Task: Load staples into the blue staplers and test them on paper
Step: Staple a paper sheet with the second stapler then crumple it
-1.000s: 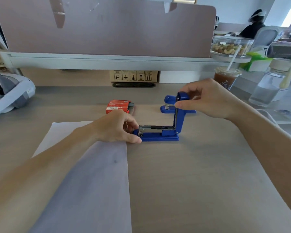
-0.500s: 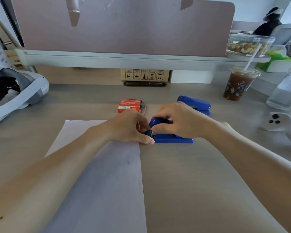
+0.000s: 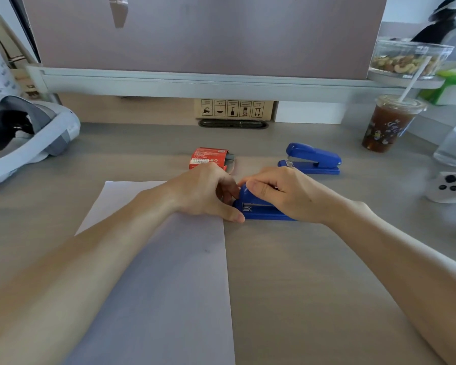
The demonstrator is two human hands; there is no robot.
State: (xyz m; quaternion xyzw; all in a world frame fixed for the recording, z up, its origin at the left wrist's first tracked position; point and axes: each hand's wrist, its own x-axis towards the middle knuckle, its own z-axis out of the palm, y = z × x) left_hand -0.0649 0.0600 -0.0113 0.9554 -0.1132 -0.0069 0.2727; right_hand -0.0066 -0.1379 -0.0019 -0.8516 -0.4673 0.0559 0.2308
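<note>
Near stapler point(image 3: 263, 210): mid-worktop, just off the right edge of the paper point(image 3: 156, 272); top arm folded down on the base, metal magazine showing at the front
Step in hand (judged): seating the loaded top fully, ahead of a test on the sheet
Method advised: press squarely down over the nose with the base braced flat; keep fingertips out of the mouth; then feed the sheet's edge in
Right hand point(image 3: 287, 193): narrow, fingers curled over the top arm, thumb on the nose
Left hand point(image 3: 206, 192): narrow, fingers curled against the stapler's front end, thumb tip touching the base at the paper's edge
Second stapler point(image 3: 313, 156): closed, further toward the rear edge, apart from both hands
Staple box point(image 3: 208, 158): red, inner tray partly out, just behind the left hand
Right edge: iced drink point(image 3: 387, 125) and white controller point(image 3: 448, 189), well apart from the work
</note>
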